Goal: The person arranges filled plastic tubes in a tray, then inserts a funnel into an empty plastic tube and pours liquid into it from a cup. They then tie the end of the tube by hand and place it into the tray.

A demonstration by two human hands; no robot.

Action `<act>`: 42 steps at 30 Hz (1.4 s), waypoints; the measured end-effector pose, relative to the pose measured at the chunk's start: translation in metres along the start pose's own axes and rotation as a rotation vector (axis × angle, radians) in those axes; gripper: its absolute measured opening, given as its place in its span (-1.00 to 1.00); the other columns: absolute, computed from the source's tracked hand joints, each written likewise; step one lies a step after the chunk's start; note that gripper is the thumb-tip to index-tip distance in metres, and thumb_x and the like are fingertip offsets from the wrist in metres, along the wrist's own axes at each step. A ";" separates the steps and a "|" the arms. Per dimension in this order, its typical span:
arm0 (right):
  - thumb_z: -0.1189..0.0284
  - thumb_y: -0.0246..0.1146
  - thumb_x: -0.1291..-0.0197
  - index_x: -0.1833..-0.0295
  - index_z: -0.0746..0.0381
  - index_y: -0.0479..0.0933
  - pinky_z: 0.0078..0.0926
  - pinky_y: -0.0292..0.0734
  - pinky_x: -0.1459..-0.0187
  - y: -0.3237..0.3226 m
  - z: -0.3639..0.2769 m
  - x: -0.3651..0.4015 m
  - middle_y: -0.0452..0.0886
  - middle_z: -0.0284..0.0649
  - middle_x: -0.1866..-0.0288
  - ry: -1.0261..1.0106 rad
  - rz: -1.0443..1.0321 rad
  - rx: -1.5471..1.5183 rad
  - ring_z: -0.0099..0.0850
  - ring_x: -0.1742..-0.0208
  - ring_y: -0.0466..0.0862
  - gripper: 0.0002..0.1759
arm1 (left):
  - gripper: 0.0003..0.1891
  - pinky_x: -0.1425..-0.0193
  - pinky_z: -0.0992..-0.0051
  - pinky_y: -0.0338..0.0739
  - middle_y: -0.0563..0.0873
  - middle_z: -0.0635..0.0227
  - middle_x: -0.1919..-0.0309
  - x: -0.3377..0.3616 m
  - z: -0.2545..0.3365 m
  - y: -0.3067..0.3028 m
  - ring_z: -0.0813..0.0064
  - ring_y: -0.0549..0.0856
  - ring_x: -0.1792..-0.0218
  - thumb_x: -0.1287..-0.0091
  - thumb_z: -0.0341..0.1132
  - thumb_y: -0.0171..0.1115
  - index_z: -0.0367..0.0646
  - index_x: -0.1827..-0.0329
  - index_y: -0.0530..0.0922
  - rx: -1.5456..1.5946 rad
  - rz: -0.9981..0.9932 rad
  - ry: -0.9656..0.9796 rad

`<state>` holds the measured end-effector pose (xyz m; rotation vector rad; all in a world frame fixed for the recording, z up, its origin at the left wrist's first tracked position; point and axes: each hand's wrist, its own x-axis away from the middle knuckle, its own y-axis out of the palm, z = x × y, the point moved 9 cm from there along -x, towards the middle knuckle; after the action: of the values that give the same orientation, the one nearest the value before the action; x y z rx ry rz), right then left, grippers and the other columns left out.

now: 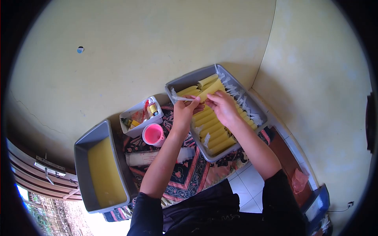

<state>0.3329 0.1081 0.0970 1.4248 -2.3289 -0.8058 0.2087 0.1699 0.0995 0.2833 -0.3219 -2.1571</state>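
Observation:
Both hands are over a grey tub holding rows of long plastic tube bags of yellow liquid, their twisted clear ends along the sides. My left hand is closed, pinching the clear plastic end of one yellow-filled tube bag. This bag slants up and to the right above the others. My right hand has its fingers bent together at the same bag, close to the left fingertips. The exact spot where the fingers meet is partly hidden.
A second grey tub contains yellow liquid. Between the tubs are a pink cup, a white bin with small bottles, and a pack of clear plastic bags on a patterned cloth. Walls stand behind and right.

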 end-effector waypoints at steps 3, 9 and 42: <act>0.47 0.24 -0.23 0.26 0.23 0.44 -0.45 0.55 0.11 -0.018 0.027 -0.018 0.55 -0.22 0.25 0.139 0.046 0.032 -0.39 0.23 0.61 -0.89 | -0.74 0.16 0.52 0.65 0.70 0.15 0.28 -0.019 -0.010 -0.002 0.43 0.73 0.29 -0.33 -0.32 0.29 -0.38 0.12 0.53 -0.210 -0.058 -0.006; 0.48 0.13 -0.15 0.20 0.30 0.45 -0.44 0.57 0.32 -0.018 0.014 -0.021 0.54 -0.20 0.34 0.151 0.084 0.143 -0.40 0.28 0.62 -0.86 | -0.62 0.16 0.50 0.62 0.70 0.13 0.23 -0.033 -0.004 -0.017 0.44 0.72 0.25 -0.34 -0.27 0.27 -0.40 -0.08 0.50 -0.499 -0.042 0.041; 0.33 0.39 -0.06 0.02 0.30 0.56 -0.33 0.56 0.12 -0.096 -0.028 -0.166 0.67 -0.09 0.35 -0.464 0.283 1.299 -0.24 0.24 0.69 -0.60 | -0.55 0.11 0.38 0.62 0.53 0.14 0.04 -0.164 -0.110 0.024 0.23 0.69 0.17 -0.33 -0.49 0.11 -0.31 -0.29 0.36 -0.063 -0.130 -0.460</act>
<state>0.4937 0.2122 0.0684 1.2008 -3.5217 0.7349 0.3536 0.2780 0.0179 -0.2403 -0.5044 -2.3430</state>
